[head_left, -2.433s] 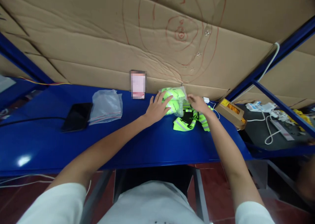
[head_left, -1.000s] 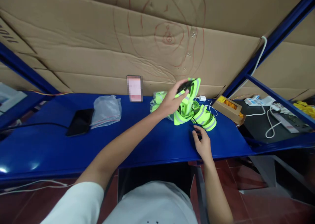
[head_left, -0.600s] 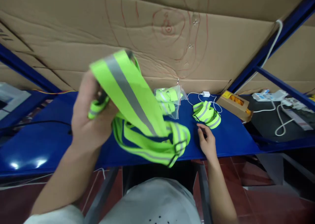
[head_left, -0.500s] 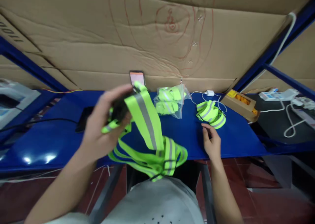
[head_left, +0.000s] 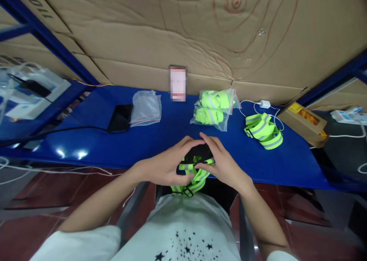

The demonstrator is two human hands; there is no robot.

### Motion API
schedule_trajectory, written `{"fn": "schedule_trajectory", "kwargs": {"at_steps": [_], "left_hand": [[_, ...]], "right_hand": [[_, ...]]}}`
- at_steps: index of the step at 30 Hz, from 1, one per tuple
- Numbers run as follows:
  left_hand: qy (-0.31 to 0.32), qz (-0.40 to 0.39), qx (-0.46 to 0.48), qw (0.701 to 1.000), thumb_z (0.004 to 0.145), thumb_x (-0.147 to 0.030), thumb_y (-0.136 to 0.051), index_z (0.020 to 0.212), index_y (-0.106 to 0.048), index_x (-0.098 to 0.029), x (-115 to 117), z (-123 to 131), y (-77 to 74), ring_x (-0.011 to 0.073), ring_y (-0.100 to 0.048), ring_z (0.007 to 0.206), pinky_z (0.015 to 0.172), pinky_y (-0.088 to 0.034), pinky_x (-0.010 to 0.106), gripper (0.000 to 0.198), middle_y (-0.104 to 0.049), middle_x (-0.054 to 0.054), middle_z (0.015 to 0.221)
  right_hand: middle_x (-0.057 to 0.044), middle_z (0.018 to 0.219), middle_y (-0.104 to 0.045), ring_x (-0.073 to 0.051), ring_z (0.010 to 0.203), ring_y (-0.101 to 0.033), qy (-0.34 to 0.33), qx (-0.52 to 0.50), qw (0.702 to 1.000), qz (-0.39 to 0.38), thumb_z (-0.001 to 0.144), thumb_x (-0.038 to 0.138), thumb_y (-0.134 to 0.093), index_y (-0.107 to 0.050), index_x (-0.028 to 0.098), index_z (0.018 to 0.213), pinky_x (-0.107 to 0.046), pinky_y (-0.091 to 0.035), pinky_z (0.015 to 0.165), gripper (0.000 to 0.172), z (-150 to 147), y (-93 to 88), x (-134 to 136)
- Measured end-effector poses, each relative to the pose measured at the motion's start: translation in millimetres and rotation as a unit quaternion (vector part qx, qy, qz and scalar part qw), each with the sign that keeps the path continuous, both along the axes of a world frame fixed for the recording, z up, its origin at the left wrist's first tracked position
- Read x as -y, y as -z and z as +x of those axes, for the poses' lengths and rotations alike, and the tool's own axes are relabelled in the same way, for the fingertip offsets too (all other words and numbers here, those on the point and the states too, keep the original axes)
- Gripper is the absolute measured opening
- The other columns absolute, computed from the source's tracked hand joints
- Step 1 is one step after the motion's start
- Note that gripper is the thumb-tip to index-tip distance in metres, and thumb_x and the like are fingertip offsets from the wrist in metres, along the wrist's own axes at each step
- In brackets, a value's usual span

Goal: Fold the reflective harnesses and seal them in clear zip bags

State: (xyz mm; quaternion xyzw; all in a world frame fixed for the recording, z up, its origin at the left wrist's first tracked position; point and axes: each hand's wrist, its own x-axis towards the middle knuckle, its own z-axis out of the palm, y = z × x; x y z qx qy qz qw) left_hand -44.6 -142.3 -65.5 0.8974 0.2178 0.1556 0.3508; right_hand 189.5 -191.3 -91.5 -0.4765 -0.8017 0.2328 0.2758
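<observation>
Close to my body, at the table's front edge, my left hand (head_left: pixel 172 159) and my right hand (head_left: pixel 225 161) curve around a neon-yellow reflective strap (head_left: pixel 197 182) with grey stripes and black buckles. A black part (head_left: pixel 202 152) of it lies between my thumbs and fingers. Loops of the strap hang below toward my lap. Both hands are closed on it, and some fingertips are hidden. Farther right lies a second coiled reflective strap (head_left: pixel 262 129), apart from my hands. Behind my hands is a clear zip bag (head_left: pixel 228 117) holding folded straps.
A stack of clear plastic bags (head_left: pixel 146 108) lies beside a black phone (head_left: pixel 120 118) with a cable. Another phone (head_left: pixel 178 84) leans against the cardboard wall (head_left: pixel 137 50). At right stand a small cardboard box (head_left: pixel 304 119) with orange contents and a white charger (head_left: pixel 264 104).
My left hand has lowered the strap toward the table edge. My right hand has moved left from beside the coiled strap and joined it. The view has shifted, uncovering the bag stack.
</observation>
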Motion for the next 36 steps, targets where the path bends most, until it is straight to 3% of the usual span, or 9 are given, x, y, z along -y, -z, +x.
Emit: {"fn": "schedule_trajectory", "kwargs": {"at_steps": [4,8,15,20,25,29,31,33,36], "left_hand": [[-0.066,0.001,0.031,0.997,0.091,-0.025,-0.063,0.151,-0.033,-0.024,-4,2,9.4,0.0303,-0.054,0.134,0.111,-0.049,0.045,0.067,-0.049,0.014,0.148],[-0.127,0.118,-0.091,0.981,0.092,-0.036,-0.068,0.13,-0.054,-0.017,-5,13,14.1,0.0306,-0.068,0.107,0.089,-0.058,0.043,0.045,-0.065,0.013,0.121],[-0.077,0.333,-0.16,0.926,0.097,-0.04,-0.064,0.118,-0.063,-0.01,-8,17,15.9,0.0256,-0.072,0.081,0.068,-0.055,0.036,0.037,-0.07,0.01,0.098],[-0.056,0.406,-0.173,0.896,0.093,-0.033,-0.063,0.092,-0.068,-0.012,-8,21,10.2,0.0224,-0.068,0.065,0.058,-0.048,0.033,0.022,-0.068,0.007,0.076],[-0.105,0.369,-0.073,0.921,0.092,-0.036,-0.061,0.084,-0.067,-0.016,-12,6,-3.5,0.019,-0.065,0.061,0.051,-0.039,0.03,0.022,-0.068,0.004,0.073],[-0.272,0.151,0.162,0.936,0.089,-0.038,-0.071,0.082,-0.062,-0.018,-42,-32,-11.7,0.0124,-0.058,0.06,0.054,-0.04,0.024,0.023,-0.064,0.0,0.071],[-0.372,0.007,0.364,0.854,0.087,-0.04,-0.074,0.075,-0.05,-0.018,-64,-53,-10.5,0.008,-0.049,0.053,0.052,-0.039,0.021,0.035,-0.054,-0.005,0.065],[-0.419,-0.085,0.51,0.747,0.083,-0.04,-0.079,0.074,-0.037,-0.021,-85,-72,-6.0,0.0071,-0.048,0.051,0.053,-0.043,0.021,0.047,-0.047,-0.009,0.063],[-0.479,-0.075,0.585,0.65,0.097,-0.026,-0.061,0.081,-0.031,-0.023,-108,-99,4.4,0.0083,-0.047,0.045,0.047,-0.039,0.02,0.034,-0.042,-0.011,0.059]], "right_hand": [[-0.017,0.133,-0.058,-0.035,0.112,-0.068,0.037,0.109,0.991,0.072,0.095,0.049,-0.065,-0.025,0.026,0.162,-0.047,-0.063,0.084,0.081,0,4.4,0],[-0.019,0.119,-0.064,-0.034,0.097,-0.068,0.054,0.231,0.96,0.151,0.094,0.039,-0.069,-0.046,0.014,0.147,-0.048,-0.06,0.082,0.063,-4,-3.8,-1],[-0.014,0.108,-0.065,-0.029,0.09,-0.066,0.028,0.308,0.934,0.182,0.093,0.041,-0.071,-0.045,0.01,0.148,-0.042,-0.055,0.077,0.069,-7,-12.7,2],[-0.013,0.11,-0.066,-0.03,0.098,-0.066,0.022,0.315,0.933,0.172,0.094,0.038,-0.068,-0.057,0.014,0.133,-0.042,-0.052,0.079,0.047,-11,-16.3,1],[-0.013,0.113,-0.066,-0.029,0.098,-0.066,0.047,0.261,0.948,0.174,0.093,0.038,-0.068,-0.057,0.017,0.131,-0.04,-0.052,0.082,0.045,2,-29.9,0],[-0.007,0.107,-0.067,-0.025,0.095,-0.065,0.198,0.046,0.964,0.17,0.078,0.046,-0.082,-0.057,0.02,0.115,-0.038,-0.052,0.083,0.051,62,-42.8,-2],[-0.002,0.095,-0.065,-0.018,0.083,-0.062,0.275,-0.107,0.944,0.149,0.074,0.041,-0.084,-0.054,0.021,0.098,-0.034,-0.05,0.08,0.044,100,-45.4,-3],[0.003,0.084,-0.058,-0.014,0.078,-0.061,0.329,-0.283,0.886,0.166,0.072,0.036,-0.082,-0.048,0.021,0.084,-0.031,-0.05,0.081,0.039,135,-45.1,-3],[0.002,0.084,-0.062,-0.015,0.078,-0.065,0.395,-0.37,0.808,0.231,0.065,0.032,-0.081,-0.05,0.021,0.083,-0.035,-0.052,0.086,0.037,180,-40.5,-1]]}}
